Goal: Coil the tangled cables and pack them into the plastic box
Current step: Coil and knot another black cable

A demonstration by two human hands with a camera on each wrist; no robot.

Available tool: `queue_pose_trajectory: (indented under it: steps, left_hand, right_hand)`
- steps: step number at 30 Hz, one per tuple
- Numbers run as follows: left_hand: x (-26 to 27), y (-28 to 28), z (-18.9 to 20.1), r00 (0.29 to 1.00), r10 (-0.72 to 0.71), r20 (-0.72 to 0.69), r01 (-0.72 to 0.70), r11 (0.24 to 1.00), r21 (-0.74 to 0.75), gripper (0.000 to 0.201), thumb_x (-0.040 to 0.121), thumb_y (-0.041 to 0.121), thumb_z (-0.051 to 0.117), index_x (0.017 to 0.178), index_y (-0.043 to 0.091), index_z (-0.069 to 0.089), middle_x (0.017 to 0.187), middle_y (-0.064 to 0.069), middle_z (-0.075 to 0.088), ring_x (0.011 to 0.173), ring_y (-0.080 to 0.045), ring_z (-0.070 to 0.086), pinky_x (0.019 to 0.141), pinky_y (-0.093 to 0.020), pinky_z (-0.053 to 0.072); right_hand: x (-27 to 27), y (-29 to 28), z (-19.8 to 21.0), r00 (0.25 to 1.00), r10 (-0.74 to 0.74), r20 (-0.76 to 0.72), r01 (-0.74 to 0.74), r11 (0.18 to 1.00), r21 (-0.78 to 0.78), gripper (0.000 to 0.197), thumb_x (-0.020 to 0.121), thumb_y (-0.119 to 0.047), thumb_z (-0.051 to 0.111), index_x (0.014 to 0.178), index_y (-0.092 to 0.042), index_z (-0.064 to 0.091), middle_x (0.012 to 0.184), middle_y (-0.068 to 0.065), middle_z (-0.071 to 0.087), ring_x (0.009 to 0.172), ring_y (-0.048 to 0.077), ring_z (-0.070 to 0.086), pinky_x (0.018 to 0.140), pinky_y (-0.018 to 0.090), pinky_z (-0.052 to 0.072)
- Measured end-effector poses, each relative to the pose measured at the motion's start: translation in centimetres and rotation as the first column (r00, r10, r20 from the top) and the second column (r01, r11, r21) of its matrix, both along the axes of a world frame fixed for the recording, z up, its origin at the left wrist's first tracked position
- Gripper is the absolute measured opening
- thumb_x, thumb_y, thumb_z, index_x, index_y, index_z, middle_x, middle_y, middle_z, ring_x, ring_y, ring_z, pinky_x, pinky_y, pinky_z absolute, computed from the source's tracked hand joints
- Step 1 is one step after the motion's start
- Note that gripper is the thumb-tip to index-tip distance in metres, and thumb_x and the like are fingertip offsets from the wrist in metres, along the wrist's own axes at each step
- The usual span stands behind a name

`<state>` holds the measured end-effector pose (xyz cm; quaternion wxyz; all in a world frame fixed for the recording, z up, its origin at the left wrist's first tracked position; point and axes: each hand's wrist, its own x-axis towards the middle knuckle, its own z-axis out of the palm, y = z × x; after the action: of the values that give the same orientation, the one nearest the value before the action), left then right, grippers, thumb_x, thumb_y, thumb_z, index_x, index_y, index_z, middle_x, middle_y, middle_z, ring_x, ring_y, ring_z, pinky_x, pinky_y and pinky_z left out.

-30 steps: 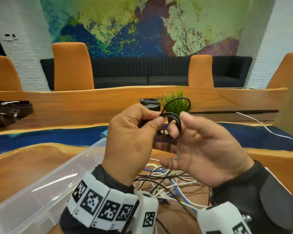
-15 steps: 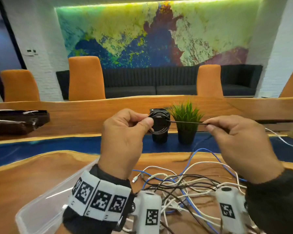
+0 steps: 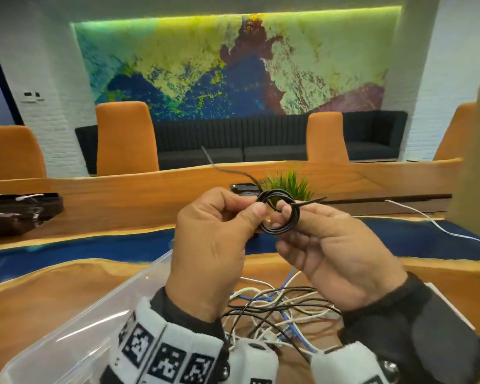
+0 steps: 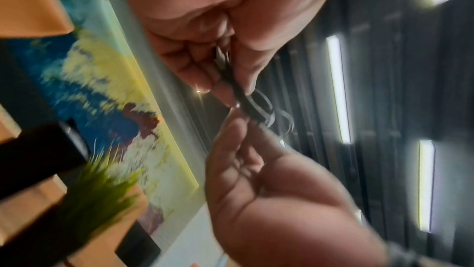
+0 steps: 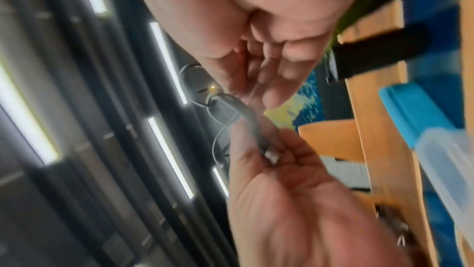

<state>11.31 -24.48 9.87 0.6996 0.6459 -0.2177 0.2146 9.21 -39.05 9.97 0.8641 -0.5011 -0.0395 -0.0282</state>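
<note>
Coil of black cable [image 3: 279, 212] was held up mid-frame, left hand [image 3: 214, 245] pinching its 9 o'clock side, right hand [image 3: 336, 253] gripping its 3 o'clock side. Plastic box [image 3: 67, 336] lay at 7 o'clock, tangled cables [image 3: 277, 309] at 6 on wooden table [image 3: 39, 295]; orange chairs [image 3: 125, 137], dark sofa [image 3: 233, 145], mural [image 3: 233, 67] at 12.

Dark sleeves [image 3: 416, 325], white wristbands [image 3: 161, 347] with black square markers, white wrist cameras [image 3: 254, 361].
</note>
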Motion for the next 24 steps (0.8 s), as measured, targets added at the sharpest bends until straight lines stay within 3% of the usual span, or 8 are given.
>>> queue_pose_trajectory:
  steps: [3, 5, 10, 13, 16, 18, 21, 24]
  left_hand:
    - [0.0, -0.2, -0.3, 0.989, 0.103, 0.107, -0.105, 0.994, 0.009, 0.016, 0.083, 0.008, 0.074, 0.08, 0.023, 0.07, 0.078, 0.005, 0.075, 0.074, -0.007, 0.07, 0.064, -0.02, 0.054]
    - [-0.1, -0.2, -0.3, 0.976, 0.146, 0.159, -0.151, 0.988, 0.015, 0.02, 0.083, 0.008, 0.074, 0.079, 0.027, 0.07, 0.081, 0.006, 0.075, 0.076, -0.007, 0.07, 0.065, -0.018, 0.054]
    - [-0.4, -0.3, -0.2, 0.967, 0.156, 0.202, -0.162, 0.987, 0.013, 0.014, 0.083, 0.004, 0.074, 0.08, 0.017, 0.07, 0.074, 0.003, 0.072, 0.069, -0.003, 0.067, 0.062, -0.016, 0.051]
    - [-0.3, -0.6, -0.6, 0.961, 0.179, 0.212, -0.189, 0.981, 0.029, 0.014, 0.082, 0.003, 0.075, 0.081, 0.017, 0.07, 0.076, 0.005, 0.072, 0.07, -0.003, 0.068, 0.064, -0.014, 0.051]
    - [0.2, -0.7, -1.0, 0.951, 0.217, 0.222, -0.221, 0.975, -0.003, 0.017, 0.084, 0.004, 0.074, 0.082, 0.02, 0.069, 0.08, 0.008, 0.072, 0.075, -0.001, 0.068, 0.067, -0.013, 0.051]
    - [0.4, -0.6, -1.1, 0.944, 0.238, 0.228, -0.241, 0.97, -0.014, 0.019, 0.084, 0.003, 0.073, 0.083, 0.021, 0.068, 0.08, 0.01, 0.07, 0.076, 0.001, 0.068, 0.067, -0.01, 0.05]
    - [0.3, -0.6, -1.1, 0.931, 0.274, 0.239, -0.284, 0.959, 0.004, 0.02, 0.084, 0.004, 0.073, 0.083, 0.023, 0.068, 0.08, 0.011, 0.07, 0.076, 0.0, 0.068, 0.069, -0.014, 0.052]
    - [1.1, 0.3, -0.5, 0.951, 0.279, 0.132, -0.263, 0.957, -0.126, 0.01, 0.087, 0.005, 0.069, 0.086, 0.014, 0.068, 0.077, 0.001, 0.073, 0.073, -0.011, 0.07, 0.07, -0.025, 0.057]
  right_hand:
    - [0.0, -0.2, -0.2, 0.987, 0.158, -0.022, -0.157, 0.986, 0.049, 0.018, 0.081, -0.023, 0.064, 0.094, -0.015, 0.074, 0.094, 0.007, 0.066, 0.075, 0.014, 0.057, 0.061, 0.028, 0.044]
    - [0.1, -0.3, -0.6, 0.961, 0.278, 0.008, -0.278, 0.958, 0.067, 0.021, 0.079, -0.032, 0.068, 0.094, -0.018, 0.073, 0.094, 0.005, 0.061, 0.077, 0.016, 0.052, 0.064, 0.031, 0.039]
    - [-0.4, -0.6, -0.7, 0.824, 0.556, 0.111, -0.56, 0.829, 0.005, 0.03, 0.075, -0.034, 0.069, 0.09, -0.011, 0.056, 0.096, 0.01, 0.053, 0.084, 0.023, 0.05, 0.068, 0.036, 0.039]
    - [-0.5, -0.4, -0.5, 0.889, 0.454, 0.064, -0.452, 0.891, -0.044, 0.041, 0.073, -0.024, 0.078, 0.104, -0.011, 0.055, 0.085, 0.008, 0.06, 0.071, 0.019, 0.062, 0.058, 0.028, 0.052]
    - [-0.5, 0.0, -0.1, 0.953, 0.302, 0.011, -0.302, 0.953, -0.032, 0.022, 0.079, -0.017, 0.068, 0.099, -0.013, 0.06, 0.07, 0.004, 0.059, 0.054, 0.011, 0.057, 0.047, 0.02, 0.05]
    - [-0.7, 0.1, 0.2, 0.967, 0.256, 0.001, -0.256, 0.967, -0.02, 0.013, 0.082, -0.015, 0.06, 0.094, -0.014, 0.064, 0.067, 0.004, 0.058, 0.052, 0.011, 0.055, 0.046, 0.02, 0.049]
    - [-0.8, 0.1, 0.2, 0.977, 0.214, 0.019, -0.209, 0.965, -0.156, 0.014, 0.09, -0.007, 0.054, 0.097, -0.012, 0.065, 0.067, 0.006, 0.059, 0.053, 0.013, 0.055, 0.047, 0.022, 0.049]
    - [-0.5, -0.6, 0.1, 0.992, 0.107, 0.068, -0.073, 0.919, -0.388, 0.018, 0.089, 0.001, 0.059, 0.104, -0.008, 0.065, 0.066, 0.01, 0.061, 0.052, 0.017, 0.056, 0.046, 0.025, 0.049]
